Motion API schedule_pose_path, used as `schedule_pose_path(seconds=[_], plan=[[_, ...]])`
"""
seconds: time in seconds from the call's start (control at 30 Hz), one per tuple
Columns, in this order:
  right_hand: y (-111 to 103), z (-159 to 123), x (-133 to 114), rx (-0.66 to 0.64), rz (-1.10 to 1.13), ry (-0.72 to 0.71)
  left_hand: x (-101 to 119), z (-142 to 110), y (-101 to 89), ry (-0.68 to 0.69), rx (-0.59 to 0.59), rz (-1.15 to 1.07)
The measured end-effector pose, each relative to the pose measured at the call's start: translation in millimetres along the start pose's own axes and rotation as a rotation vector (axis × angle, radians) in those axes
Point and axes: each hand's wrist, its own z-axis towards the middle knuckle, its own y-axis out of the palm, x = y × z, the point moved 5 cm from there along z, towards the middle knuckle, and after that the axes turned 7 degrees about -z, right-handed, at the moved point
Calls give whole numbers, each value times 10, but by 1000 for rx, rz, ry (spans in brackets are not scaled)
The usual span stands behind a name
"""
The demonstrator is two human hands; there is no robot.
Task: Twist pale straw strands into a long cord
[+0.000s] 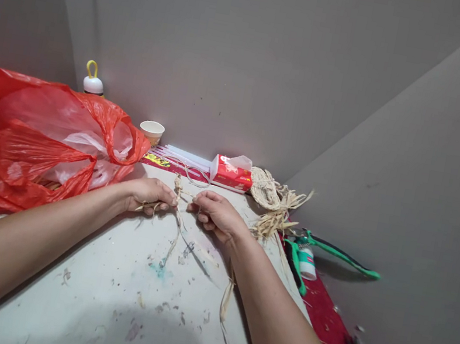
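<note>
Near the middle of the white board, my left hand (152,195) pinches a small braid of dry straw (178,184), which stands up from the fingertips. Loose straw ends poke out below its palm and hang down toward the board. Just to the right, my right hand (214,212) is closed on a thin straw strand that runs across to the braid. A long pale husk strip (226,302) trails beneath my right wrist toward the front edge. The exact grip of the right fingers is partly hidden.
A red plastic bag (39,144) bulges at the left, near a paper cup (152,131). Behind the hands lies a red tissue pack (234,174), beside a coiled straw braid (266,189). Green-handled pruning shears (332,249) and a small white bottle (307,263) rest at the right.
</note>
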Motion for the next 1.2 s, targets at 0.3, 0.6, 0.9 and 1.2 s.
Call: schedule_pose_path(seconds=[0.3, 0.6, 0.9, 1.2], plan=[[-505, 156, 46, 512, -316, -179, 10, -14, 4, -7, 33, 48], [-48, -297, -432, 279, -315, -327, 16, -32, 17, -2, 40, 46], [306, -250, -176, 65, -467, -175, 12, -39, 25, 15, 38, 36], [288, -184, -137, -111, -193, -82, 14, -47, 36, 31, 32, 24]])
